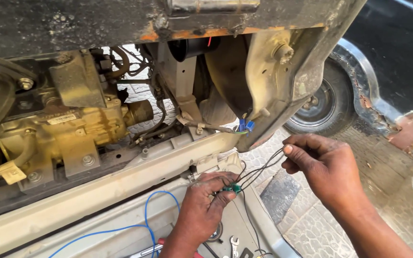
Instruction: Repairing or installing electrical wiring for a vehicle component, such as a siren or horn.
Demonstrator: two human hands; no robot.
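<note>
Two bare hands work just below the dirty yellow metal engine block (pixel 72 129). Left hand (pixel 201 210) is closed, pinching a small green plastic connector (pixel 232 188); right hand (pixel 323 167), further right, is curled shut around thin black wires (pixel 264 165) (taut, running to the connector). Thin blue wire (pixel 120 229) loops below the block.

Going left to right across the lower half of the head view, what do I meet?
Blue wire → left hand → green connector → black wires → right hand → car wheel, farther back.
</note>
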